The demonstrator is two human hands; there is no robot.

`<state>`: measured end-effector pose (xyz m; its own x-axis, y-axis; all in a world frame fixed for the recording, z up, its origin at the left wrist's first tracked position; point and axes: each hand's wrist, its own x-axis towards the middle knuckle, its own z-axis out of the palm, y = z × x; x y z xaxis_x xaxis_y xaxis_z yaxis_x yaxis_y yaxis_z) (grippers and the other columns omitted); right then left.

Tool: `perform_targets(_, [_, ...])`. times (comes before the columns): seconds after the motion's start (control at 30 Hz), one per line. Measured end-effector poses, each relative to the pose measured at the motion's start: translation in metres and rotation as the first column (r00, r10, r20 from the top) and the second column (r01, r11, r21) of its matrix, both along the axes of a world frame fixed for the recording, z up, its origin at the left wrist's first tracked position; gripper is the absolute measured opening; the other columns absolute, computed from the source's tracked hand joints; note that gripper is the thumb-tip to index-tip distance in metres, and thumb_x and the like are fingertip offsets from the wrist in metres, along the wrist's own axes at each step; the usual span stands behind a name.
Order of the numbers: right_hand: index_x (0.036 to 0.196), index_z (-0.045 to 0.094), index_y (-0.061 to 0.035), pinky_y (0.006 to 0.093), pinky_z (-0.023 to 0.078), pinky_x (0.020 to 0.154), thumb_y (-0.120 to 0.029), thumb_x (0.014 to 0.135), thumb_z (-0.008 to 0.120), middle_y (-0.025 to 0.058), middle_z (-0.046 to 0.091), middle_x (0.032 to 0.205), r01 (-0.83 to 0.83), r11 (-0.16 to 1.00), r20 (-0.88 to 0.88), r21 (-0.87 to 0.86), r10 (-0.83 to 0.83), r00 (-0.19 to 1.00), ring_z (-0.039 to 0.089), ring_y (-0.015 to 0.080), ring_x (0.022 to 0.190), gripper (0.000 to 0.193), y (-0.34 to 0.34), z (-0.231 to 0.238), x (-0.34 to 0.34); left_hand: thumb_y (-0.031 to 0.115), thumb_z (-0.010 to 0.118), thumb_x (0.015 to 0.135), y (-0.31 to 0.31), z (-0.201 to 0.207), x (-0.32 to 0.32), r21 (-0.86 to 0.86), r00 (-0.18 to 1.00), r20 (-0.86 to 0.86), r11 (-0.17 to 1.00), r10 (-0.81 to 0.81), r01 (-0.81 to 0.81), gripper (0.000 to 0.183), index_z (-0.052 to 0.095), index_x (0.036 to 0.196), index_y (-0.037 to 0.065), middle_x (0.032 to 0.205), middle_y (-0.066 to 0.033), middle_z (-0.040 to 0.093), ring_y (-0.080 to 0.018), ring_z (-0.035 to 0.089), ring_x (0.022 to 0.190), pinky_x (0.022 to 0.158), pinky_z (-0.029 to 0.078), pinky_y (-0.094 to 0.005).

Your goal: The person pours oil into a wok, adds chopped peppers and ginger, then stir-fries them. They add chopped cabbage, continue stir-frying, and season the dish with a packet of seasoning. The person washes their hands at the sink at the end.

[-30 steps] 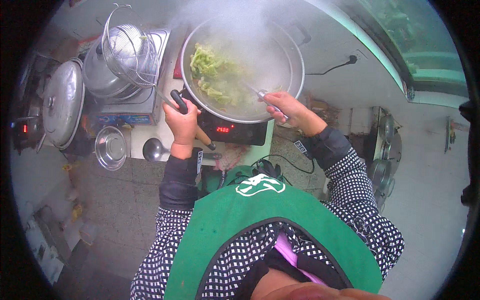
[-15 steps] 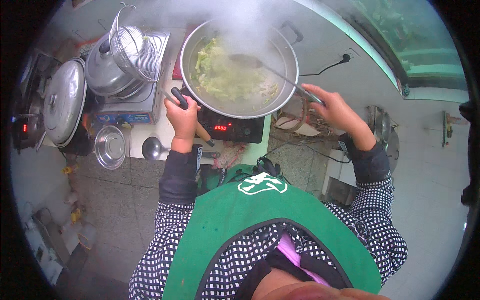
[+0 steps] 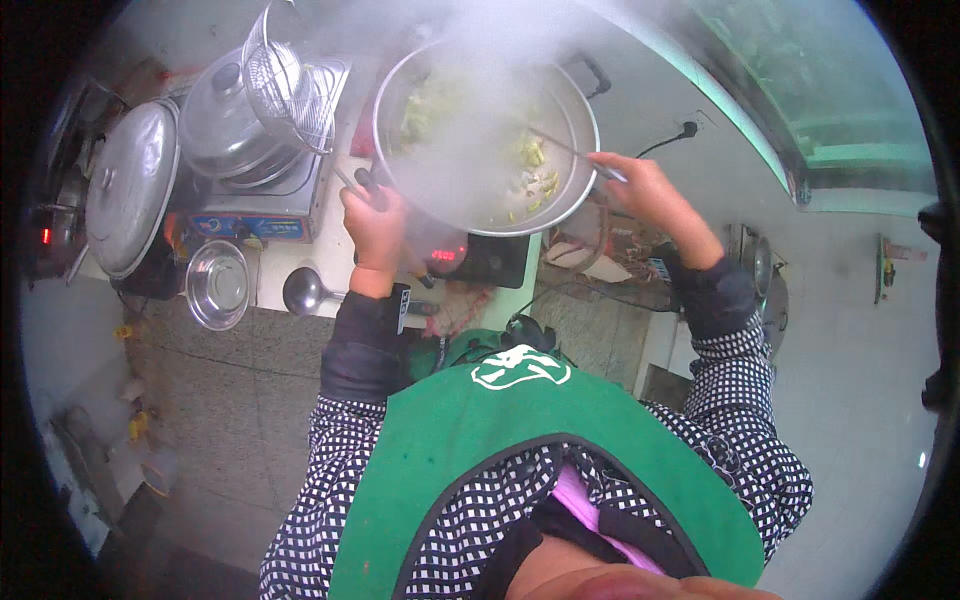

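A wide, round metal pot (image 3: 582, 198) of chopped, pale green vegetables (image 3: 532, 152) stands on a black induction cooker (image 3: 500, 258), and thick steam hides much of its inside. My right hand (image 3: 645, 195) grips a long-handled cooking utensil (image 3: 568, 147) that slants into the pot from the right; steam covers its head. My left hand (image 3: 376, 228) is closed at the pot's left side, by its black handle (image 3: 370, 187). The handle of a wire-mesh skimmer (image 3: 285, 85) runs into the same hand. I cannot tell how firmly this hand holds the pot handle.
Left of the pot, a lidded metal pot (image 3: 225, 125) sits on a gas stove (image 3: 255, 222). A large lid (image 3: 130, 190), a steel bowl (image 3: 218, 285) and a ladle (image 3: 305, 291) lie nearby. Along the right wall runs a black power cord (image 3: 665, 145); a glass pane (image 3: 850, 130) is beyond it.
My right hand has moved slightly left and up, toward the pot's rim. Steam has thickened over the middle of the pot, and some vegetables now show at its right side.
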<state>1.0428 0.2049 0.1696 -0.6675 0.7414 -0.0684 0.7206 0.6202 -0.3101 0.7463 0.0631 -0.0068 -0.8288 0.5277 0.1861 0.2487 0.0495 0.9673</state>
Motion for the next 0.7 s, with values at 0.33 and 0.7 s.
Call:
perform_targets(0.33, [0.122,0.056,-0.0166,0.0427,0.050,0.071,-0.003,0.079,0.050,0.0204,0.064,0.090,-0.113,0.984,0.195,0.138,0.085,0.977,0.063,0.0353,0.080,0.045,0.023,-0.004,-0.060,0.020,0.060,0.079,0.002,0.008,0.003,-0.017,0.985,-0.163,0.998,0.062,-0.065,0.035,0.042,0.096,-0.005,0.085,-0.0240,0.058,-0.0402,0.061,0.080,0.071,0.048,-0.0447])
perform_targets(0.7, [0.116,0.061,-0.0236,0.0415,0.049,0.069,0.001,0.075,0.051,0.0123,0.063,0.086,-0.367,0.904,0.656,0.220,0.141,0.741,0.061,0.0319,0.079,0.049,-0.007,0.093,0.018,0.013,0.060,0.079,0.013,-0.010,-0.008,-0.089,0.998,-0.067,0.996,0.021,-0.027,0.028,0.041,0.090,-0.003,0.077,-0.0166,0.057,-0.0293,0.062,0.069,0.064,0.049,-0.0381])
